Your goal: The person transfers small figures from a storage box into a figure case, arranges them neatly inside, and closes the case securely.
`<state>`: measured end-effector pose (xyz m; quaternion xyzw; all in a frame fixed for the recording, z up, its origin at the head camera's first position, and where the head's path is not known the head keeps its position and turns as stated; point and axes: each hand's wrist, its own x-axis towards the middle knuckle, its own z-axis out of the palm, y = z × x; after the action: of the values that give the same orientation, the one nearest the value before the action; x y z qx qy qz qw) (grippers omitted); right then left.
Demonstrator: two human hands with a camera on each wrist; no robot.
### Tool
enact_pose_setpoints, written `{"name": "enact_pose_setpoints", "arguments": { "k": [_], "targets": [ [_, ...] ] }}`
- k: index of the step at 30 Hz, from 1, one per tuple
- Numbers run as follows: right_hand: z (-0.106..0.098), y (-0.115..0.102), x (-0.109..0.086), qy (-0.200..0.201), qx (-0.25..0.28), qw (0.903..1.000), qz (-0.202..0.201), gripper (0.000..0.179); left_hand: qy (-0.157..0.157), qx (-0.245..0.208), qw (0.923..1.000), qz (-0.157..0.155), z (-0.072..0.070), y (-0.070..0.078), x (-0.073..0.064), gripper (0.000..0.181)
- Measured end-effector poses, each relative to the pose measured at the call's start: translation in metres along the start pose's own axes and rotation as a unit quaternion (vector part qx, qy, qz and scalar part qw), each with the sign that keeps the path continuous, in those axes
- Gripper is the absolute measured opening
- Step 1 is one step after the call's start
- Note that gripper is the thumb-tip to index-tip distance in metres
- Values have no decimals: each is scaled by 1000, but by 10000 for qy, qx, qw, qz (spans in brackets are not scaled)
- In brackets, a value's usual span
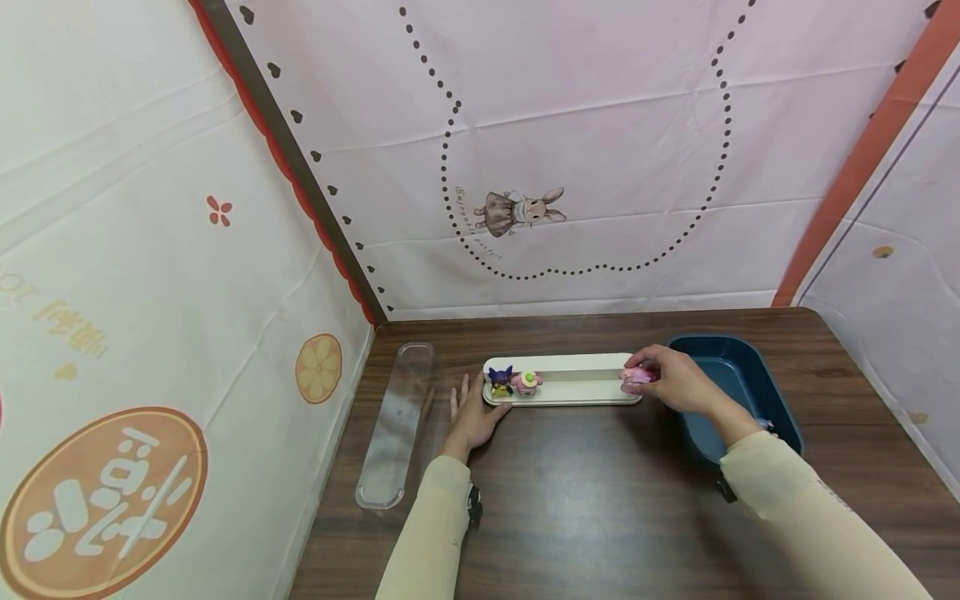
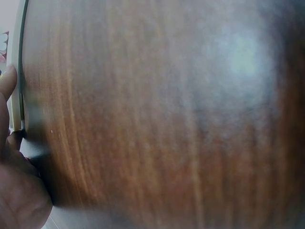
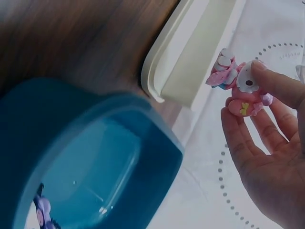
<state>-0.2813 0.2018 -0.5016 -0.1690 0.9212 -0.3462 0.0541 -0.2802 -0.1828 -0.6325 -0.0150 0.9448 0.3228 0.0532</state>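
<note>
A long white tray-like box (image 1: 577,388) lies across the table, with a purple-and-yellow figurine (image 1: 501,382) and a pink figurine with a round cream piece and green centre (image 1: 527,381) at its left end. My left hand (image 1: 474,419) rests against that end, thumb at the front edge and fingers extended beside the corner. Above the box's right end, my right hand (image 1: 678,382) pinches a pink-and-white figurine (image 3: 243,86) between thumb and fingers. In the right wrist view the figurine is tipped sideways, its white face toward the camera.
To the right stands a deep blue basin (image 1: 731,367), with a small purple figurine (image 3: 44,212) inside. A clear plastic lid or tray (image 1: 396,425) lies at the left of the wooden table (image 1: 570,508). Printed cloth (image 1: 600,142) hangs behind and along both sides.
</note>
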Motion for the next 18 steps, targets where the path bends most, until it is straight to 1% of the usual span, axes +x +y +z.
{"name": "enact_pose_setpoints", "arguments": {
  "k": [8, 11, 16, 18],
  "targets": [
    [16, -7, 12, 20, 81, 10000, -50, 30, 72, -74, 9999, 117, 1, -2, 0, 92],
    [22, -10, 17, 20, 72, 9999, -72, 33, 65, -96, 9999, 118, 0, -1, 0, 92],
    [32, -15, 23, 44, 148, 9997, -178, 42, -2, -25, 10000, 32, -2, 0, -1, 93],
    [36, -17, 24, 71, 149, 9996, -235, 41, -17, -4, 10000, 26, -2, 1, -2, 93]
  ]
}}
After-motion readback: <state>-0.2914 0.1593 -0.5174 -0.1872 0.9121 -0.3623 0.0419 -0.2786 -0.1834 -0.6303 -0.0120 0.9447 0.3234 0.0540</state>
